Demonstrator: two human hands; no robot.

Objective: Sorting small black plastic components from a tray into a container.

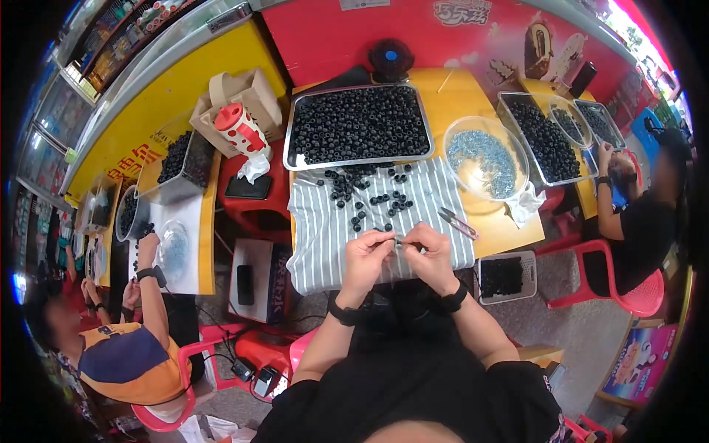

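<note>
My left hand (367, 258) and my right hand (430, 257) meet above the near edge of a grey-and-white striped cloth (317, 251). Both are closed in a pinch around something small between their fingertips, too small to name. Just beyond the fingers, loose black ring-like parts (357, 221) with holes lie scattered on the cloth. Farther back stands a metal tray (358, 164) heaped with the same black parts (358, 122). To the right of my hands lies a pair of small snips (459, 224) with pinkish handles.
A round clear tub (447, 148) holds small bluish pieces. Crumpled tissue (526, 204) lies beside it. A white basket (533, 277) of black parts stands low at right. A red-and-white cup (242, 129) and dark phone (249, 187) are at left. Co-workers sit on both sides.
</note>
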